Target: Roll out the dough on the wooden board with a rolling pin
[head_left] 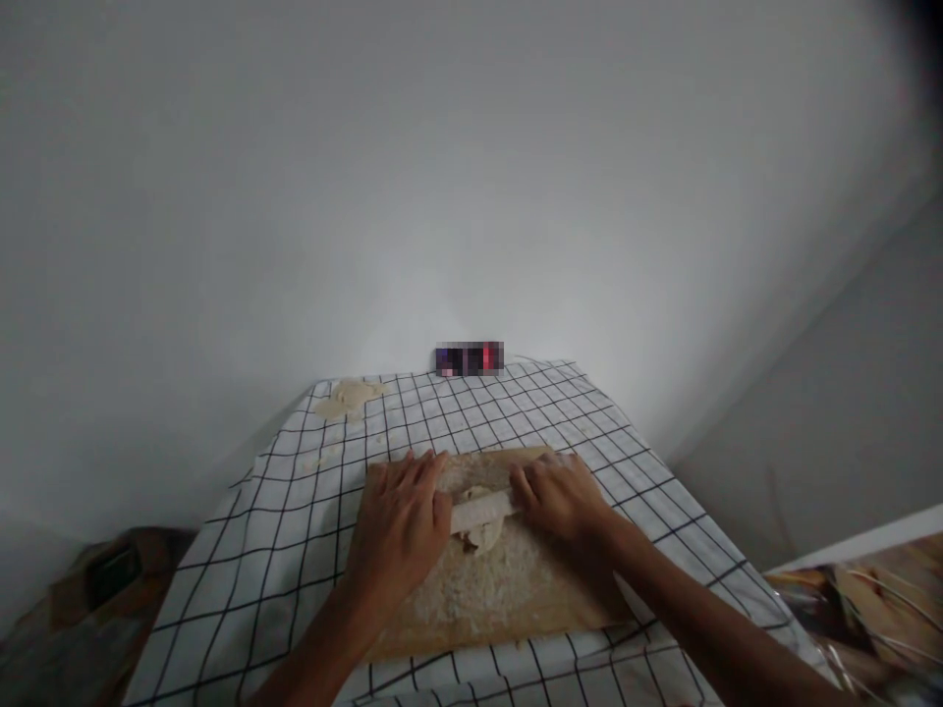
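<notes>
A pale cylindrical rolling pin (482, 512) lies crosswise over a small, uneven piece of cream-coloured dough (484, 537), which shows on both the near and far sides of it. The pin slants slightly, its right end a little farther from the person. Both sit toward the far half of a light-brown rectangular board (516, 594) dusted with white flour, most of it spread across the middle and near part.

The left hand (408, 511) covers the pin's left end, palm down — its fingers are stretched forward and released, lying over the pin rather than wrapped round it, with the thumb beside the bare middle stretch. The right hand (556, 493) is at the other end, its fingers bent and grasping the pin, knuckles uppermost.

The board rests on a worktop (276, 565) covered with a white cloth checked in thin dark lines. At the far left corner lie thin, flattened pieces of cream-coloured dough (350, 397), well apart from the board. A small dark oblong object with red and purple patches (470, 359), blurred by pixels, stands at the far edge — just before a plain grey-white wall (471, 177). A brown open box (110, 579) is low at the left.
</notes>
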{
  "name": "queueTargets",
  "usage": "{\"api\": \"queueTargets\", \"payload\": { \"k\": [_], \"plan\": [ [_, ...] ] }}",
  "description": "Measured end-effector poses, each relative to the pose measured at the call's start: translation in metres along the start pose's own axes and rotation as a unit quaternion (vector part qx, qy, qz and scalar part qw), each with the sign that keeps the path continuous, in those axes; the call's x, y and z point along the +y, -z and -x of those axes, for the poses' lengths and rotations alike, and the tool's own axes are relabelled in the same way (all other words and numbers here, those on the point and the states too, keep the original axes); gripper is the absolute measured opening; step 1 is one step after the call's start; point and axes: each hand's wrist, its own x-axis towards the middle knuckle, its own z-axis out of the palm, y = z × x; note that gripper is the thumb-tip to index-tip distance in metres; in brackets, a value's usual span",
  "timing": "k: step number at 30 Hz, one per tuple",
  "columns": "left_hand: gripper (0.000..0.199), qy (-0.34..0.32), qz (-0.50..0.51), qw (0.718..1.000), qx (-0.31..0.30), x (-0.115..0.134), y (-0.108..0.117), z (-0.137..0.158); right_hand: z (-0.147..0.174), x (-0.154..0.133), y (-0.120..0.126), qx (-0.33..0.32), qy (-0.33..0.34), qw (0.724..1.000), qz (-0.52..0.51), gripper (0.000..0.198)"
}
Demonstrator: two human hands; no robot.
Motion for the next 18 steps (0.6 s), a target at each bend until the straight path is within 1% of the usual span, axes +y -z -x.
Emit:
{"api": "queueTargets", "payload": {
  "k": [4,6,9,12,14,18],
  "plan": [
    [0.050,-0.020,-0.029,0.999,-0.006,0.011,0.009,0.003,0.014,-0.004,-0.004,0.020,-0.024,0.999,-0.035,0.053],
    [0.047,-0.034,-0.053,0.998,0.002,0.017,0.012,0.007,0.021,-0.005,-0.006,0.046,-0.003,0.997,-0.061,0.054],
    [0.045,-0.057,-0.088,0.994,0.035,0.024,0.013,0.016,0.034,-0.006,-0.010,0.107,0.044,0.990,-0.075,0.048],
    [0.044,-0.067,-0.111,0.990,0.062,0.025,0.007,0.029,0.053,-0.010,-0.015,0.164,0.054,0.983,-0.057,0.043],
    [0.046,-0.069,-0.108,0.989,0.074,0.024,0.000,0.040,0.067,-0.013,-0.018,0.188,0.058,0.980,-0.038,0.040],
    [0.050,-0.083,-0.075,0.989,0.093,0.023,-0.012,0.060,0.093,-0.018,-0.022,0.201,0.077,0.976,-0.030,0.035]
  ]
}}
